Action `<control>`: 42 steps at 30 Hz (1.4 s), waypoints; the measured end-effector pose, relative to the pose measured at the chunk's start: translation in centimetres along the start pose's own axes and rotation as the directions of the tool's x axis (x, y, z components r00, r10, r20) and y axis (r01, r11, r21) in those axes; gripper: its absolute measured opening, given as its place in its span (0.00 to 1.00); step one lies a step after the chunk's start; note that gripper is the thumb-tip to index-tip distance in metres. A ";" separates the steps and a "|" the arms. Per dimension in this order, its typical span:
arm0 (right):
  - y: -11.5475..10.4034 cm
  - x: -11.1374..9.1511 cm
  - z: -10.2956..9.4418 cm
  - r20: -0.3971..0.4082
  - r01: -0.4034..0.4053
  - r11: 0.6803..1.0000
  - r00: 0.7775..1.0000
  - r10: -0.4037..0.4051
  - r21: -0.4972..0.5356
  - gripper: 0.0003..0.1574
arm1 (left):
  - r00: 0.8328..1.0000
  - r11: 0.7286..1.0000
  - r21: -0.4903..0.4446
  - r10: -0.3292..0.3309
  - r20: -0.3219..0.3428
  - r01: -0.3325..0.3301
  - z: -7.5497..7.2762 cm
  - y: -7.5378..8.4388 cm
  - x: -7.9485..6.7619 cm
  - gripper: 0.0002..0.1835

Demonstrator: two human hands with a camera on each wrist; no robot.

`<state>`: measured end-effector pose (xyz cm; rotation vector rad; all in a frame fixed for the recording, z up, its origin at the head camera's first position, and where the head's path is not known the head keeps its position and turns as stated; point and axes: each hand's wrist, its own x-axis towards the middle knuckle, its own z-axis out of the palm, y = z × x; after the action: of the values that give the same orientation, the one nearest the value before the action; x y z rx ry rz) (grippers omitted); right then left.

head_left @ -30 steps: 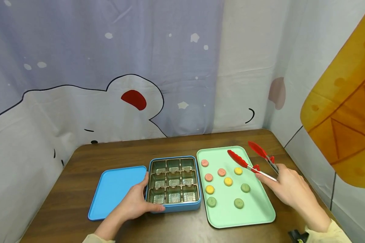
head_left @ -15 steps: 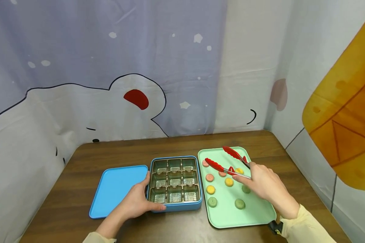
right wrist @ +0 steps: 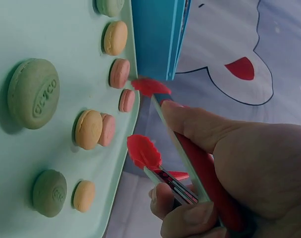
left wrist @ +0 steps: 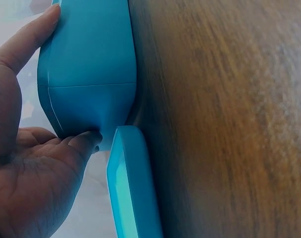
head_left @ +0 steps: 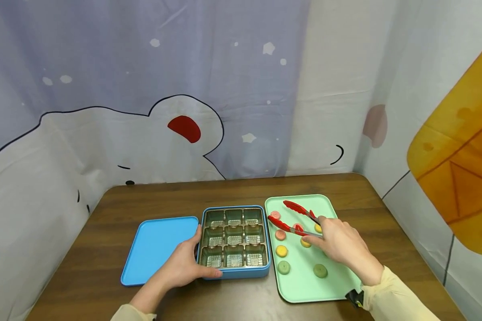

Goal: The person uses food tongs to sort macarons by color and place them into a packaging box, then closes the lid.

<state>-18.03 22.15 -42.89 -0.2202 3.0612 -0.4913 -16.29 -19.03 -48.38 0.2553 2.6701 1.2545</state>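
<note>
My left hand [head_left: 180,266] grips the front left corner of a blue box [head_left: 245,273], thumb along its front wall and fingers at its left side. An insert divided into several bare compartments [head_left: 234,236] fills the box. My right hand [head_left: 342,243] holds red-tipped tongs [head_left: 280,222] over the far part of a pale green tray [head_left: 301,287]. The tongs' tips stand apart with nothing between them, near a pink macaron [right wrist: 126,100] at the tray's far left. Pink, yellow and green macarons lie spread on the tray; the right hand and tongs partly hide some in the head view.
A flat blue lid [head_left: 156,249] lies on the wooden table [head_left: 241,303] left of the box, close to it. The tray stands just right of the box. A printed curtain [head_left: 184,156] hangs behind the table's far edge.
My right hand has carried the tongs leftward from the tray's right side to above its far left macarons. The left hand keeps its grip on the box. The head view has shifted slightly.
</note>
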 end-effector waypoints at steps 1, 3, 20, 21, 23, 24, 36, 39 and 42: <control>0.0 0.1 0.1 0.000 0.002 1.000 1.000 -0.002 -0.003 0.30 | 1.000 1.000 -0.002 0.001 0.000 -0.001 0.0 0.0 0.0 0.82; 0.0 0.2 0.2 0.004 0.005 1.000 1.000 -0.005 -0.003 0.29 | 1.000 1.000 -0.005 0.002 -0.002 -0.002 0.0 0.0 0.0 0.82; -0.1 0.9 1.2 0.026 0.011 1.000 1.000 -0.011 0.020 0.24 | 1.000 0.999 -0.037 0.021 -0.015 -0.022 0.1 -0.2 0.0 0.83; -0.1 0.9 1.3 0.025 0.013 1.000 1.000 -0.013 0.019 0.24 | 1.000 0.999 -0.036 0.022 -0.015 -0.022 0.1 -0.2 0.0 0.83; -0.2 0.8 1.3 0.024 0.012 1.000 1.000 -0.012 0.021 0.23 | 1.000 0.999 -0.033 0.022 -0.016 -0.023 0.1 -0.2 0.0 0.82; -0.2 0.8 1.4 0.024 0.011 1.000 1.000 -0.011 0.023 0.22 | 1.000 0.999 -0.033 0.022 -0.015 -0.023 0.1 -0.2 0.0 0.82; -0.2 0.6 1.4 0.015 0.002 0.999 1.000 -0.002 0.038 0.20 | 1.000 1.000 -0.019 0.016 -0.007 -0.016 0.1 -0.2 0.0 0.83; -0.1 0.5 1.4 0.011 0.006 0.999 1.000 -0.007 0.036 0.20 | 1.000 1.000 -0.020 0.015 -0.005 -0.015 0.0 -0.2 0.0 0.83; -0.1 0.5 1.4 0.010 0.004 0.999 1.000 -0.004 0.035 0.20 | 1.000 1.000 -0.021 0.015 -0.004 -0.015 0.0 -0.1 0.0 0.83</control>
<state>-18.41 21.50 -44.21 -0.2275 3.0404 -0.5413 -16.28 -19.12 -48.50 0.2708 2.6613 1.2874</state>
